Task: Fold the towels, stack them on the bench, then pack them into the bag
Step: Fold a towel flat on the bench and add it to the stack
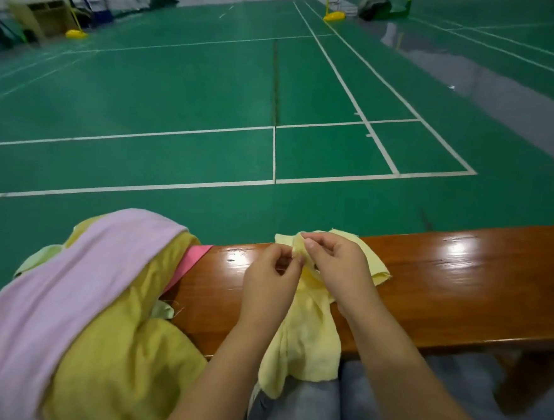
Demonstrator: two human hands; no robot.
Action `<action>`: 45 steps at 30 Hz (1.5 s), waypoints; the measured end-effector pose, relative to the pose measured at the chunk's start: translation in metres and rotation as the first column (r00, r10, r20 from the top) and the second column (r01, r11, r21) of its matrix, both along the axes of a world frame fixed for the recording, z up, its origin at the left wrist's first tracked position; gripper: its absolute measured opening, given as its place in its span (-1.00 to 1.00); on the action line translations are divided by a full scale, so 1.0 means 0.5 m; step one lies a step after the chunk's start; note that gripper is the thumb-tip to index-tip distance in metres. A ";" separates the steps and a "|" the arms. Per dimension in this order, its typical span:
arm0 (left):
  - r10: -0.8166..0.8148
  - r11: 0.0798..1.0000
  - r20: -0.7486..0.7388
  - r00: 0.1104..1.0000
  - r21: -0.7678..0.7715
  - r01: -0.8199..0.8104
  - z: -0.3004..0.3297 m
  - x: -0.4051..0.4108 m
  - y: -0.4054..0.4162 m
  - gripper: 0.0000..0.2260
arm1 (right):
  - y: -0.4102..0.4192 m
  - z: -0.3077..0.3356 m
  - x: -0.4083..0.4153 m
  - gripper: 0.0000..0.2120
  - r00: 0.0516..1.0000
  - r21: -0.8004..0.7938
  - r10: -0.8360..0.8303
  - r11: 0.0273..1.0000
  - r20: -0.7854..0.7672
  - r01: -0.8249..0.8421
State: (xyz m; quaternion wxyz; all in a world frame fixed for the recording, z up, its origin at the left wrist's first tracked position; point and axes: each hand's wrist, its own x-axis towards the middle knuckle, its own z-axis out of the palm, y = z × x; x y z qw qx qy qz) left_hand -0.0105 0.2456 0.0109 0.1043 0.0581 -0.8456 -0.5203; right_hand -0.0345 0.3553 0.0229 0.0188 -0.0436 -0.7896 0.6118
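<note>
A pale yellow towel [306,339] lies crumpled across the glossy wooden bench [453,287] and hangs over its near edge onto my lap. My left hand [269,281] and my right hand [337,263] meet above it, and each pinches the same bunched edge of the towel between thumb and fingertips. On the bench's left end sits a heap of unfolded towels: a pink-lilac towel [67,287] draped over a darker yellow towel [118,356], with a bright pink cloth [190,262] and a light green one [160,310] peeking out. No bag is in view.
Beyond the bench spreads a green badminton court floor [178,104] with white lines. Yellow net-post bases [334,16] stand far back. My grey trousers [304,411] fill the bottom edge. The bench's right half shows bare wood.
</note>
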 end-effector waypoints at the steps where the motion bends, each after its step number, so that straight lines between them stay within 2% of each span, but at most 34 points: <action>1: -0.002 1.000 -0.008 1.000 -0.008 0.002 0.002 0.002 0.007 -0.95 | 0.003 0.003 0.002 -0.78 1.000 0.039 0.019 0.999 -0.008 -0.018; 10: -0.075 0.997 -0.098 0.992 -0.029 0.072 0.020 0.017 0.109 -0.90 | 0.095 0.013 0.026 -0.72 0.998 0.228 0.032 0.974 -0.049 -0.020; 14: -0.103 0.993 -0.063 0.993 -0.070 0.098 0.014 0.018 0.154 -0.89 | 0.135 0.006 0.040 -0.69 0.999 0.214 0.043 0.976 -0.012 -0.040; 17: -0.165 0.982 -0.070 0.984 -0.102 0.157 0.009 0.018 0.177 -0.80 | 0.164 -0.001 0.045 -0.67 0.995 0.167 0.096 0.982 -0.022 -0.091; 19: -0.230 0.973 -0.020 0.973 0.022 0.231 0.005 0.017 0.184 -0.73 | 0.191 -0.008 0.044 -0.66 0.993 0.094 0.110 0.990 -0.045 -0.106; 22: -0.359 0.882 0.131 0.924 0.371 0.290 0.002 0.012 0.184 -0.67 | 0.234 -0.016 0.043 -0.72 0.989 0.051 0.139 0.989 -0.039 -0.137; 25: -0.490 0.816 0.181 0.853 0.440 0.375 0.000 0.005 0.170 -0.71 | 0.259 -0.020 0.044 -0.76 0.987 0.068 0.158 0.985 -0.020 -0.157; 28: -0.465 0.856 0.231 0.855 0.364 0.367 0.011 -0.016 0.150 -0.80 | 0.270 -0.025 0.043 -0.77 0.993 0.026 0.112 0.993 -0.019 -0.112; 31: -0.245 0.933 0.251 0.936 0.322 0.158 0.026 -0.072 0.125 -0.85 | 0.274 -0.027 0.046 -0.74 0.997 -0.068 0.083 0.994 -0.005 -0.083; 33: -0.141 0.961 0.256 0.956 0.269 0.070 0.032 -0.122 0.112 -0.87 | 0.275 -0.027 0.049 -0.74 0.994 -0.106 0.105 0.989 0.006 -0.104; 36: -0.164 0.986 0.301 0.939 0.022 0.165 0.020 -0.185 0.118 -0.89 | 0.281 -0.031 0.057 -0.75 0.989 -0.121 0.140 0.984 0.042 -0.134; 38: -0.240 0.933 0.349 0.906 -0.173 0.314 0.003 -0.211 0.141 -0.80 | 0.287 -0.040 0.065 -0.76 0.982 -0.117 0.155 0.983 0.106 -0.142; 40: -0.315 0.824 0.433 0.845 -0.317 0.470 -0.019 -0.228 0.174 -0.71 | 0.300 -0.056 0.075 -0.77 0.968 -0.103 0.163 0.984 0.193 -0.145; 43: -0.348 0.611 0.567 0.747 -0.467 0.639 -0.065 -0.249 0.217 -0.63 | 0.326 -0.085 0.094 -0.80 0.932 -0.091 0.187 0.982 0.311 -0.167; 45: -0.312 0.528 0.619 0.720 -0.517 0.673 -0.097 -0.259 0.238 -0.56 | 0.342 -0.105 0.104 -0.81 0.909 -0.078 0.175 0.984 0.378 -0.157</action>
